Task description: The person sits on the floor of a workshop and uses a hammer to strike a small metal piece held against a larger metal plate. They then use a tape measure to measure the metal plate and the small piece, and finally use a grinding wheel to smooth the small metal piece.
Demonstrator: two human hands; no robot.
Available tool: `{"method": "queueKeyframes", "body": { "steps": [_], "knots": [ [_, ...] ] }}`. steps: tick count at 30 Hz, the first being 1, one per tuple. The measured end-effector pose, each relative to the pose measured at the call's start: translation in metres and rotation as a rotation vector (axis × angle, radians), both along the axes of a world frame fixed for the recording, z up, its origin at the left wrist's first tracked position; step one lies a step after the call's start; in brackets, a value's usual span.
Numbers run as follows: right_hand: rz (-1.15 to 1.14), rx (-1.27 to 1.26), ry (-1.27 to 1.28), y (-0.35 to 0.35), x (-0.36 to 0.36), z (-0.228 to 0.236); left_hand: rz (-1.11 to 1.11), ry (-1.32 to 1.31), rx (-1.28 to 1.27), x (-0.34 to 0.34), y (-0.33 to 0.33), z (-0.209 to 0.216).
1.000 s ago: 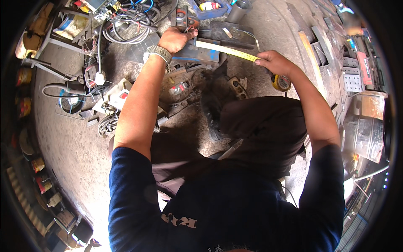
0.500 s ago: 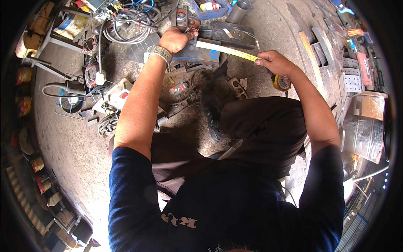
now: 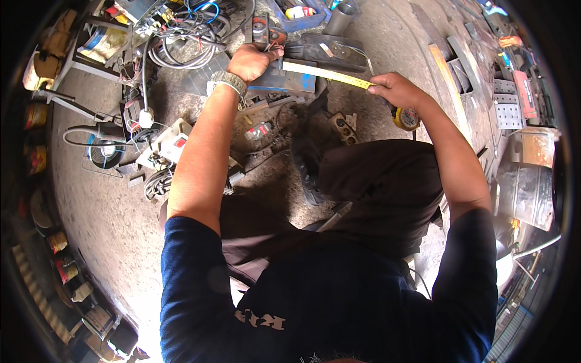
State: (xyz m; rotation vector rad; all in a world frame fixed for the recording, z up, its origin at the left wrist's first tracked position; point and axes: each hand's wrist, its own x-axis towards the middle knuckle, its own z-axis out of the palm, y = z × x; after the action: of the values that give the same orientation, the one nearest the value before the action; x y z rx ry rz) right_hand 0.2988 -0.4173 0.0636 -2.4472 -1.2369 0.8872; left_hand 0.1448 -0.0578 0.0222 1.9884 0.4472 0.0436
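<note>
My right hand (image 3: 396,92) grips a tape measure (image 3: 406,119); its yellow-and-black case shows below the palm. From the thumb and fingertips the yellow blade (image 3: 330,74) runs left toward my left hand, over a dark steel plate (image 3: 266,81) with a blue patch. At the blade's far end, my left hand (image 3: 249,62) is closed, thumb and fingers pinched together beside a small dark upright edge. What lies between those fingers is hidden. Just beyond them stands a reddish-orange metal piece (image 3: 260,27), with a dark flat block (image 3: 327,51) to its right.
Coiled grey cables (image 3: 187,48) lie at the far left, near an angle grinder (image 3: 108,132). A white power box (image 3: 175,142) sits beside my left forearm. At the back is a blue bin (image 3: 296,21). Steel strips (image 3: 445,75) and a perforated plate (image 3: 508,104) lie right.
The whole view has shifted slightly. Both hands hold nearly the same pose, and the tape blade stays stretched between them.
</note>
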Motion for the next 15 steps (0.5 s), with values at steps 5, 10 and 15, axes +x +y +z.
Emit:
{"method": "queueKeyframes", "body": {
  "steps": [5,10,15],
  "knots": [
    [-0.016,0.013,0.014,0.003,-0.003,0.0,0.003,0.009,-0.004,-0.003,0.002,0.003],
    [-0.046,0.014,0.049,-0.002,0.001,-0.004,0.005,0.046,-0.048,-0.003,-0.003,0.01],
    [-0.043,0.003,0.048,0.002,-0.002,-0.003,0.006,0.046,-0.069,0.001,0.004,-0.001]
  ]
}}
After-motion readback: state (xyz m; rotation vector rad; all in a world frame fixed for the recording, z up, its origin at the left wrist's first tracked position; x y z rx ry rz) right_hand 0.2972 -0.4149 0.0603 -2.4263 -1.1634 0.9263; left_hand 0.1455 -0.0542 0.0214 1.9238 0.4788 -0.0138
